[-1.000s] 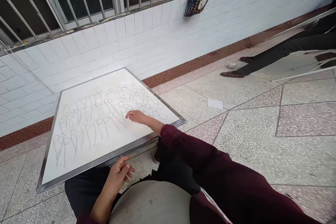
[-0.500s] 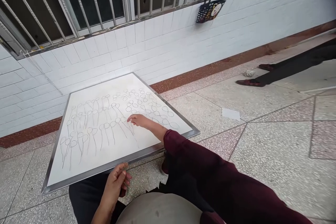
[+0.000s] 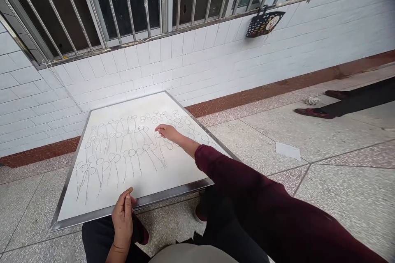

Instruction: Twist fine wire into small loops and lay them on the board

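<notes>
A white board (image 3: 148,189) with a grey metal rim lies nearly flat by the wall. Thin dark looped strands (image 3: 116,158) with long tails lie in rows across its left and middle. Further right are double-loop strands (image 3: 205,138) without long tails. Over the board's middle, between the two groups, my right hand (image 3: 166,131) has its fingers pinched beside a faint loop; whether it grips a strand is too fine to see. My left hand (image 3: 123,218) is closed at the board's near edge, thumb pressed against the forefinger, and what it holds is unclear.
Behind the board stands a white tiled wall (image 3: 212,57) with a barred window (image 3: 123,4). A dark patterned basket (image 3: 262,24) hangs from the bars. On the floor lies a white sheet (image 3: 287,151). Another person's shoe (image 3: 314,113) shows at the right.
My right hand has moved up across the board, away from the strand tails towards the double loops. My left hand has turned, thumb and forefinger now together. The view has shifted slightly left.
</notes>
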`<action>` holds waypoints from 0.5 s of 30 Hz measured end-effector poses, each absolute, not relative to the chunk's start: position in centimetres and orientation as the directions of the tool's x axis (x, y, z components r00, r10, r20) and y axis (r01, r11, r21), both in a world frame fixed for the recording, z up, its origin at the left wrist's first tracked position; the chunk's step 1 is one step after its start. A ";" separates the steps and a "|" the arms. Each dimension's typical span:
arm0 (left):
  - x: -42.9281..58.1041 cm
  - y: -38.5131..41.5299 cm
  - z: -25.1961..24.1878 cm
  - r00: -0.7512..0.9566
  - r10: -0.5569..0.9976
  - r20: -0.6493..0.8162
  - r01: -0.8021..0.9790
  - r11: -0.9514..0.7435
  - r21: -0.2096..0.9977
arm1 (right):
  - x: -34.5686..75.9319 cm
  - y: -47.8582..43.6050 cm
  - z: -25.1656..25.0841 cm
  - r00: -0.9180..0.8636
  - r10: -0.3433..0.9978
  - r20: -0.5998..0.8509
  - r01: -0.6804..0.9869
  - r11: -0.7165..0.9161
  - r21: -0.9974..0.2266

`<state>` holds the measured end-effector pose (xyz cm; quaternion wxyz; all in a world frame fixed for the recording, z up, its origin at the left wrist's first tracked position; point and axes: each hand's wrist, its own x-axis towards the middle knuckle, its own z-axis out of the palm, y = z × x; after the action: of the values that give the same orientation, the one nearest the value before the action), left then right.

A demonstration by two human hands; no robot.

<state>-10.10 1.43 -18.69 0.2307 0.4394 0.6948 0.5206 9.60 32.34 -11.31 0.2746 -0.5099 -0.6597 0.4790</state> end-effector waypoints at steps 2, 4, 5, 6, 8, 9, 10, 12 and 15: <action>-10.3 2.2 -19.3 -0.506 0.836 0.210 0.428 0.032 0.903 | 9.4 34.5 -10.6 -0.305 0.944 -0.129 0.432 0.016 -0.902; -10.4 2.9 -19.9 -0.511 0.820 0.257 0.465 0.013 0.885 | 8.9 36.6 -10.2 -0.289 0.947 -0.143 0.458 0.005 -0.889; -10.4 3.2 -20.2 -0.517 0.813 0.267 0.476 0.014 0.879 | 8.5 37.6 -10.3 -0.285 0.946 -0.153 0.471 -0.001 -0.882; -10.3 3.4 -20.5 -0.520 0.811 0.269 0.482 0.019 0.876 | 8.2 38.5 -10.4 -0.282 0.945 -0.164 0.485 -0.007 -0.875; -10.2 3.7 -21.2 -0.529 0.809 0.256 0.481 0.037 0.876 | 7.4 40.1 -11.2 -0.283 0.941 -0.186 0.511 -0.016 -0.859; -10.0 3.7 -21.6 -0.534 0.809 0.244 0.473 0.047 0.880 | 7.1 40.8 -11.7 -0.286 0.938 -0.197 0.524 -0.019 -0.852; -9.9 3.7 -21.9 -0.547 0.803 0.236 0.463 0.056 0.885 | 6.8 41.5 -12.3 -0.289 0.935 -0.208 0.537 -0.022 -0.843; -9.5 3.7 -22.4 -0.564 0.793 0.229 0.445 0.058 0.894 | 6.3 42.7 -13.6 -0.295 0.927 -0.231 0.565 -0.026 -0.825; -9.1 3.8 -22.8 -0.580 0.780 0.236 0.431 0.047 0.901 | 5.8 44.1 -15.4 -0.299 0.917 -0.262 0.606 -0.029 -0.795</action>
<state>-9.10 3.76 -22.76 0.1612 0.4292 0.7055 0.5404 5.77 44.14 -15.40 0.1760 -0.5652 -0.6741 0.4419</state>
